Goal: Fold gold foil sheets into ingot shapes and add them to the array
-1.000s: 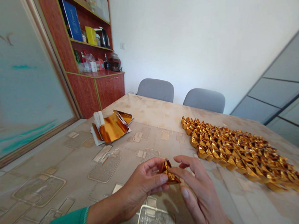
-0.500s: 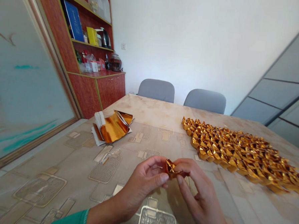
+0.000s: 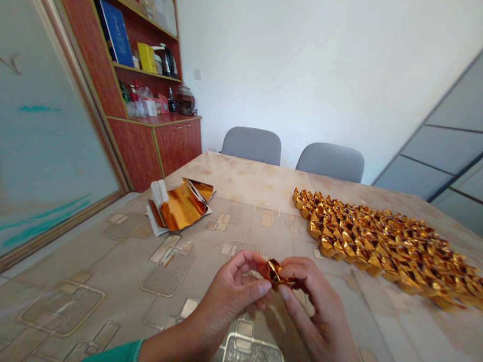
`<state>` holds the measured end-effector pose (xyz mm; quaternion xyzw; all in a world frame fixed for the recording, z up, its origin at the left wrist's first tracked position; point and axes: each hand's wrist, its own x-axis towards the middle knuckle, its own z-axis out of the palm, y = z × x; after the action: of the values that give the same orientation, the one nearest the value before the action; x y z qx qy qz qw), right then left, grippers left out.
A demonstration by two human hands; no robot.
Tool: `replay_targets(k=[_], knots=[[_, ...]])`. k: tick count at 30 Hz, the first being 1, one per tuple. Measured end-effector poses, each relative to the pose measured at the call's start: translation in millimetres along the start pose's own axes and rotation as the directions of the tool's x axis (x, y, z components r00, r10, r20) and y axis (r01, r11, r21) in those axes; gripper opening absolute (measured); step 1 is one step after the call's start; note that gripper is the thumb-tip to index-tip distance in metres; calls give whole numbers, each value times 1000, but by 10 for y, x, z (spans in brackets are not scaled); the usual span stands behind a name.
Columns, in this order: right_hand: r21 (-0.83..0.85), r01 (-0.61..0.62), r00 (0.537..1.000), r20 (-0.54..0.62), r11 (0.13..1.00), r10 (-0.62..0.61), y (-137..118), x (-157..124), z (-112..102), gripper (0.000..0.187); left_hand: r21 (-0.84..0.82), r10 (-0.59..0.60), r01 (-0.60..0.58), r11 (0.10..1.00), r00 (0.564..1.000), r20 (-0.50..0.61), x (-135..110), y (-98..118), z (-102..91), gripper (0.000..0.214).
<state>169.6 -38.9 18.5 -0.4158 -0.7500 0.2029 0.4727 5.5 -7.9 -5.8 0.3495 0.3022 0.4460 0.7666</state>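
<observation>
At the bottom centre of the frame, the left hand (image 3: 231, 294) and right hand (image 3: 319, 309) meet above the tabletop (image 3: 229, 172), both grips closed from opposite sides on a small folded gold-foil piece (image 3: 277, 274), which looks only part-shaped. The left forearm, in a green sleeve (image 3: 111, 355), enters from the lower left; the right comes up from the lower right, its fingers curved over the foil. To the right lies the finished work: many folded gold-foil ingots (image 3: 383, 248) packed in close rows. Left of centre, a stack of gold foil sheets (image 3: 181, 210) with white paper remains unfolded. Farther off stand two grey chairs (image 3: 293, 154) and, at the upper left, a reddish wooden cabinet (image 3: 150, 144).
</observation>
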Motion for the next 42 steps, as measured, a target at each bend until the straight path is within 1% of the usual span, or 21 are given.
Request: replay_targets(k=[2,5,9,13,16,19,25,32,37,42], knots=[[-12,-2,1000,-20,1000,1,16,-6,21,14,-48,-89,87,995,996,-25,-12,-5,8,34],[-12,-8,1000,-28,1000,7,28,-12,55,14,-211,-233,235,949,972,33,-27,-21,14,31],[16,4,1000,1,1000,-4,23,-13,86,15,-453,-283,311,836,950,130,-50,-55,18,27],[13,31,999,26,999,-32,16,-8,93,17,-574,-315,366,732,930,192,-75,-85,20,20],[4,41,999,34,999,-41,13,-9,86,18,-604,-324,397,692,917,231,-86,-93,28,18],[-16,49,999,24,999,-49,12,-17,81,19,-615,-328,409,674,912,247,-90,-99,40,18],[-55,57,998,43,997,-54,5,-27,72,21,-605,-316,409,683,912,261,-87,-123,40,17],[-68,95,995,44,993,-92,-6,-14,73,24,-601,-289,407,688,913,287,-101,-151,8,18],[-77,102,994,46,992,-98,0,-13,71,22,-599,-317,421,681,907,278,-91,-150,8,19],[-86,123,992,41,989,-119,-18,-9,58,24,-588,-316,419,692,908,275,-93,-153,2,23]])
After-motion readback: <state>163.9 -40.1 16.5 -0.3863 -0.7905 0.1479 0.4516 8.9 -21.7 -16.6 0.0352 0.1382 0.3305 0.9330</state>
